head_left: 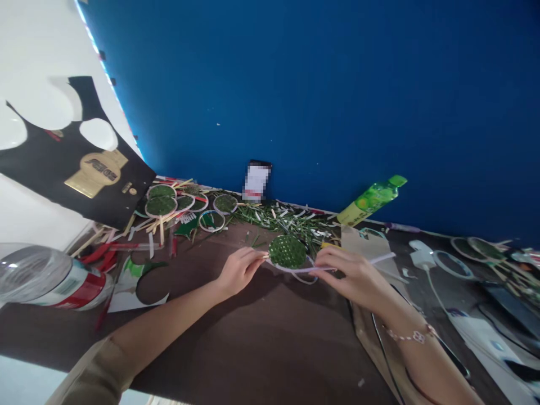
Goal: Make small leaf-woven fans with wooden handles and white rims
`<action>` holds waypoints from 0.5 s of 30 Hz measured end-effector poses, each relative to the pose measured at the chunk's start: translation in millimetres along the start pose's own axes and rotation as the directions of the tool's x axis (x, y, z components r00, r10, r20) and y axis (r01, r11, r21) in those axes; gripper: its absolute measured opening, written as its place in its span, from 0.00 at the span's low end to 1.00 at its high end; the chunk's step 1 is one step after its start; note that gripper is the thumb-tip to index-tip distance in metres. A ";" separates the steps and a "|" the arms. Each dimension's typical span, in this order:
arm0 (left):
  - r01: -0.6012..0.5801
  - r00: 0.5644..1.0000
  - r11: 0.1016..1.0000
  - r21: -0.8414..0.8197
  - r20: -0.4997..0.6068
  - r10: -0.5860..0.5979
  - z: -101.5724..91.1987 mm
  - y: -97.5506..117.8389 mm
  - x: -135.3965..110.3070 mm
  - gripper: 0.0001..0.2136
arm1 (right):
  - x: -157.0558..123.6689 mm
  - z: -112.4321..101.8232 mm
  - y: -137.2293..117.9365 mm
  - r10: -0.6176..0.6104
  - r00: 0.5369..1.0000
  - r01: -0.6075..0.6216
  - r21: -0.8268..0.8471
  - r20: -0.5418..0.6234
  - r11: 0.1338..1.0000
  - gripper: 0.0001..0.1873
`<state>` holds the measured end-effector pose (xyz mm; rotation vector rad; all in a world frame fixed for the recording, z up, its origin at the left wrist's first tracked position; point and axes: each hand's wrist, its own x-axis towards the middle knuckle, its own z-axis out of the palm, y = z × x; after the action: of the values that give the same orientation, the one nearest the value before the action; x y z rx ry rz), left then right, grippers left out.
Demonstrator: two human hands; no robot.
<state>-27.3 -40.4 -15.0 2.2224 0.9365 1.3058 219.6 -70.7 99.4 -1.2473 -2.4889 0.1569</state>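
Observation:
Between my hands, above the dark table, is a small round green woven disc (287, 251) with light specks. My left hand (238, 270) is closed at its left edge, pinching what looks like the end of a pale stick. A pale lilac strip (291, 270) runs along the disc's lower edge and through the fingers of my right hand (348, 273), which are closed on it. The strip's free end sticks out to the right of that hand. My fingertips hide part of the strip and the stick.
Shredded green leaf strips (295, 219) lie behind the disc. Several finished-looking green discs (161, 206) rest at the back left near a black bag (84, 163). A large plastic bottle (54, 278) lies left; a green bottle (371, 199) leans right. A phone (256, 181) stands against the blue wall.

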 end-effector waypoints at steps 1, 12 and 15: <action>-0.002 1.000 1.000 0.004 0.004 0.002 0.0 -0.4 -0.3 0.08 | 0.5 -0.8 -0.2 -0.007 1.000 0.007 -0.019 0.005 1.000 0.06; -0.020 0.999 0.999 0.031 0.034 0.019 2.1 -2.7 -1.9 0.10 | 8.4 -9.7 -1.1 -0.163 0.985 0.170 -0.239 0.047 0.956 0.09; -0.032 0.999 0.999 0.042 0.038 0.030 1.9 -3.1 -2.1 0.10 | 9.7 -11.2 -2.0 -0.195 0.979 0.205 -0.299 0.066 0.932 0.11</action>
<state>-27.5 -39.7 -19.2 2.2945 0.9282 1.2651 216.8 -64.8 112.9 -1.0952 -2.7272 -0.2702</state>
